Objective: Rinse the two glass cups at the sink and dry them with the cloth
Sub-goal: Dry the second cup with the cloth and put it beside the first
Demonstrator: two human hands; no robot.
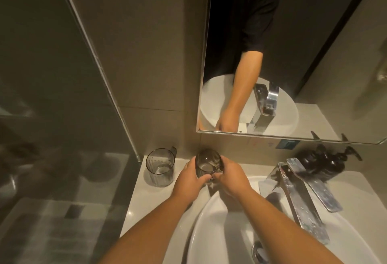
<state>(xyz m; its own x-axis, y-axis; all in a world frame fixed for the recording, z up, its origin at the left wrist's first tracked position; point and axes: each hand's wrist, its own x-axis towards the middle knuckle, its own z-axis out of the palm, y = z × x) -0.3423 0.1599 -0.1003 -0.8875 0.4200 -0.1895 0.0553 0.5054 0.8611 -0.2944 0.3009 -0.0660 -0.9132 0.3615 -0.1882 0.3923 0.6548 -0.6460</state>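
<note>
You face a dim, warm-lit bathroom corner.

The wall (150,58) ahead of you is large grey-brown tiles, with a mirror (314,33) hung on its right half. A glass screen (52,75) with a metal edge slants down your left side, and the floor (52,232) shows blurred behind it. Below you a pale worktop (142,201) runs into the corner. Two dark pump bottles (326,163) stand at its back right, under the mirror.

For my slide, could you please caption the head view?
Both hands, left hand and right hand, hold one glass cup beside the sink; second cup waits.
</note>
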